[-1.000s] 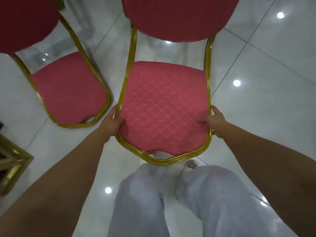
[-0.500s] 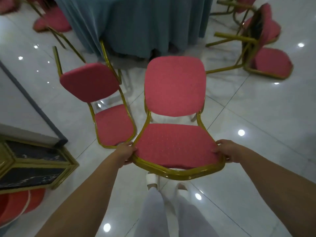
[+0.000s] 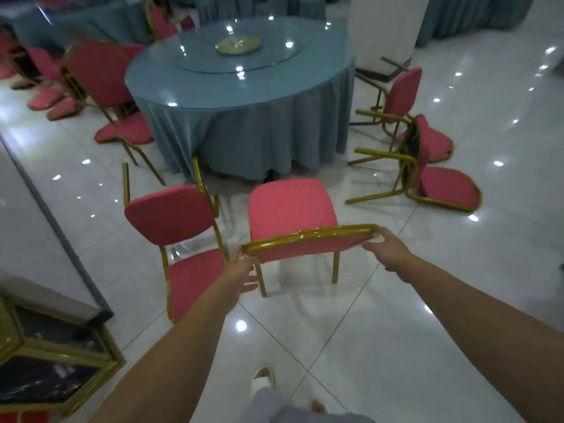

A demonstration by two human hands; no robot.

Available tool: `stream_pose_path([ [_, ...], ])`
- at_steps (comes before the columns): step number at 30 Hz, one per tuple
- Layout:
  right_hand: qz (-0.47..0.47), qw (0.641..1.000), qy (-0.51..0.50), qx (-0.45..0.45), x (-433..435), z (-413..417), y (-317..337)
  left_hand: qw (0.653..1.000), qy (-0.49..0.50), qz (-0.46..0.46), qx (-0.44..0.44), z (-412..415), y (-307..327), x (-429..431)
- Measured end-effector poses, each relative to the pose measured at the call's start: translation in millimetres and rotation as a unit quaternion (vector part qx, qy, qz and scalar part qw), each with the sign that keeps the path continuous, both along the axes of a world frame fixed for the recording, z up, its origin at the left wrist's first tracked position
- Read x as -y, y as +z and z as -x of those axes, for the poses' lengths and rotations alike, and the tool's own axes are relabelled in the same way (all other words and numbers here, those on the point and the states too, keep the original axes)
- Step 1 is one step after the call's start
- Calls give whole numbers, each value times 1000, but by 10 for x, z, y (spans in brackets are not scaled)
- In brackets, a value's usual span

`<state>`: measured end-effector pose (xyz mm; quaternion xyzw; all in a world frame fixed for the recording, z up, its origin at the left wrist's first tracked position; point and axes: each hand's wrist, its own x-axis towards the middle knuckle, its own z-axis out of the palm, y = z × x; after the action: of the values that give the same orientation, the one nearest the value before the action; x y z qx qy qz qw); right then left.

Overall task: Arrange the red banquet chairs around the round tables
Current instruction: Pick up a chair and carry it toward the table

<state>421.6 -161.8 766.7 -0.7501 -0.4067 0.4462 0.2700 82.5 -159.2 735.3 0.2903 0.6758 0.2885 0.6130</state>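
In the head view no brand, label or writing can be read on any object. In the centre of the frame the left hand (image 3: 244,274) and the right hand (image 3: 386,247) grip the two sides of the gold seat frame of a red banquet chair (image 3: 291,210), fingers closed around the frame; the seat is tilted with its front edge raised, and the backrest points toward the round table (image 3: 241,117) in the upper middle. This table has a blue-grey cloth that hangs to the floor, and on top a glass turntable (image 3: 241,50) with a gold disc in its middle. Just beside the held chair, to the left, a second chair (image 3: 174,218) stands upright. At the right of the frame two toppled chairs (image 3: 427,166) lie on their sides near the table. At the upper left more chairs (image 3: 100,83) lean by the table. The white tiled floor (image 3: 396,315) is glossy and reflects many ceiling lights. A white pillar (image 3: 387,29) stands at the upper right, and a gold-framed dark stand (image 3: 45,361) is at the lower left.
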Motion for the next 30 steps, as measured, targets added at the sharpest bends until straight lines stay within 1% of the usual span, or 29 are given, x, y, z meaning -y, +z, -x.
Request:
stream_pose_path([
  [2,9,1000,15,2,-28,130,37,1000,-25,3,-8,18,120,-25],
  [4,45,999,28,-6,-45,259,30,999,-42,7,-17,66,176,-22],
  [7,72,993,89,-11,-40,469,-58,996,-54,-29,-60,201,150,50],
  [10,91,985,144,-18,-50,723,-214,996,-31,-25,-75,393,70,276],
  [15,129,967,217,-16,-90,1256,-484,995,11,54,-82,899,-29,713],
  [19,153,952,263,-14,-128,1764,-591,990,67,89,-91,1423,-85,941],
  [26,149,941,305,7,-261,2754,-524,981,146,105,-66,2401,-220,1134],
  [30,152,938,310,16,-310,3304,-572,976,177,121,-49,2865,-374,1178],
])
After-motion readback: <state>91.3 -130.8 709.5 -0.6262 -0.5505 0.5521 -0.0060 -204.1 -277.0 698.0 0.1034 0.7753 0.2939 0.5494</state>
